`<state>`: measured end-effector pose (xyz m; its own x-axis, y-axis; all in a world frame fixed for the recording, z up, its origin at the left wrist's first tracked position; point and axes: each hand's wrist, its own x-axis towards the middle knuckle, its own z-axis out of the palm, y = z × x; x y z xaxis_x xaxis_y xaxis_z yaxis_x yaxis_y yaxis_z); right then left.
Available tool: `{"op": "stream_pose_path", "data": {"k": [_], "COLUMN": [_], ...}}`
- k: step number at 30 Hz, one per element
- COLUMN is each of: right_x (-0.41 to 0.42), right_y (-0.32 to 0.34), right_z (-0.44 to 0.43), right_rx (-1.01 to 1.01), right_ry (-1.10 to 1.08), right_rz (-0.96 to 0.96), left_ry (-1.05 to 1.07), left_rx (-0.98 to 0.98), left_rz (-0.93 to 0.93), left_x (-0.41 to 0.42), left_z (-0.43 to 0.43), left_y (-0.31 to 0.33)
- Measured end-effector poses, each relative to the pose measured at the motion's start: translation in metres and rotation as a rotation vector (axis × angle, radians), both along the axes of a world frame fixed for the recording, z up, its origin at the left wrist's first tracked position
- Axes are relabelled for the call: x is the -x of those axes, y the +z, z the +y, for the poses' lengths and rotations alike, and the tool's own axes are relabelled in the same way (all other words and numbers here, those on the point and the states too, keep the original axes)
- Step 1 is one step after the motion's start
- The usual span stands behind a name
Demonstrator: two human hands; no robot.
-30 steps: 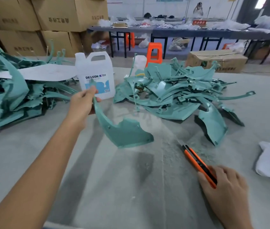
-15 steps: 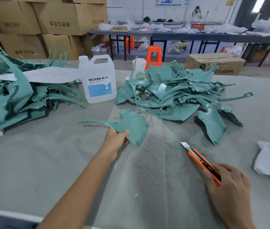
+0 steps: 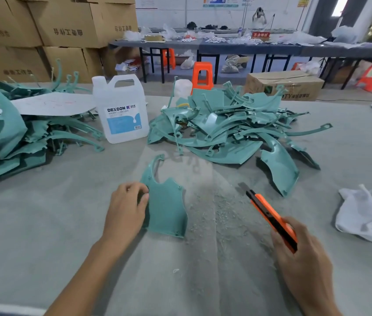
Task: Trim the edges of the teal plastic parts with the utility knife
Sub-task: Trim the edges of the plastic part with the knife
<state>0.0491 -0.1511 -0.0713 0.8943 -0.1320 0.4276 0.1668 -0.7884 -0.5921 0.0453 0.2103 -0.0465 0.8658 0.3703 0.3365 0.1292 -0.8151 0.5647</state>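
View: head, the only one
Part: one teal part (image 3: 165, 208) lies on the bench (image 3: 43, 224) near the middle, its narrow hooked end pointing away
Left hand: the left hand (image 3: 127, 208) grips the part's left edge with curled fingers, probably to pin it and leave the right and far edges free for cutting
Right hand: the right hand (image 3: 303, 258) is wrapped round the rear of the orange knife (image 3: 269, 215)
Knife: its blade (image 3: 242, 187) is out and points up-left toward the part but is apart from it, so no cut seems begun
Shavings: teal shavings (image 3: 217, 201) lie between part and knife, which marks this as the trimming spot
Stock: the right pile (image 3: 226, 128) and left pile (image 3: 5, 137) flank a jug (image 3: 121, 110); which is trimmed I cannot tell
Cloth: a white cloth (image 3: 367, 215) sits at the right
Hidden: the left hand covers the part's left edge; the right palm hides the knife's end; the left pile is cut off by the frame; whether the part lies flat is unclear
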Motion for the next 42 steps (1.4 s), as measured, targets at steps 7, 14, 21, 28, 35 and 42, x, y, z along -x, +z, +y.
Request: {"op": "stream_pose_path", "data": {"k": [7,14,21,28,35,42], "right_x": [0.001,-0.001,0.001,0.003,0.007,0.018], "right_y": [-0.002,-0.005,-0.003,0.001,0.006,0.016], "right_z": [-0.001,-0.003,-0.002,-0.002,-0.001,0.005], "right_rx": [0.018,0.066,0.021,-0.022,-0.174,-0.287], "right_ry": [0.0,-0.002,-0.019,-0.022,-0.056,-0.017], "right_rz": [-0.007,-0.027,-0.027,0.01,0.066,0.126], "left_ry": [0.032,0.057,0.069,0.098,0.176,-0.084], "left_rx": [-0.113,-0.118,-0.123,-0.093,0.596,0.833], "left_rz": [0.368,0.388,0.369,0.354,-0.228,-0.138], "left_x": [0.017,0.016,0.022,0.021,0.039,0.044], "left_z": [-0.053,-0.064,-0.065,-0.05,-0.026,-0.064], "left_y": [-0.018,-0.013,-0.006,-0.007,0.001,-0.004]}}
